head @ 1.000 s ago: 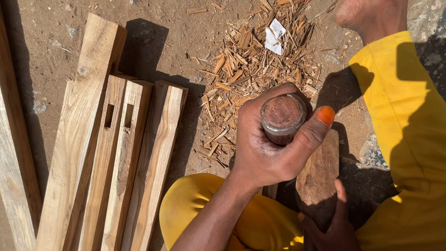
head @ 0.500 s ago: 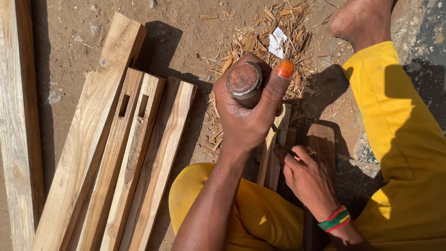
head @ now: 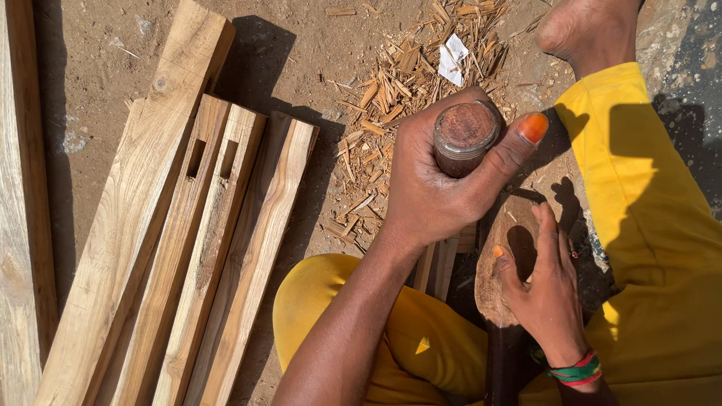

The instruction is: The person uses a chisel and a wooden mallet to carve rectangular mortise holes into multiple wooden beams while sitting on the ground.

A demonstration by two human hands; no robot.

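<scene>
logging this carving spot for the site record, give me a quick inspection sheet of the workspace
surface: bare dirt ground, sunlit.
job's things: round-headed wooden tool; flat wooden piece.
clutter: wood chips, white paper scrap.
grippers: left hand wrapped around the tool; right hand resting on the wooden piece.
cables: nothing seen.
surroundings: mortised wooden rails and planks lying at left; bare foot; yellow clothing.
</scene>
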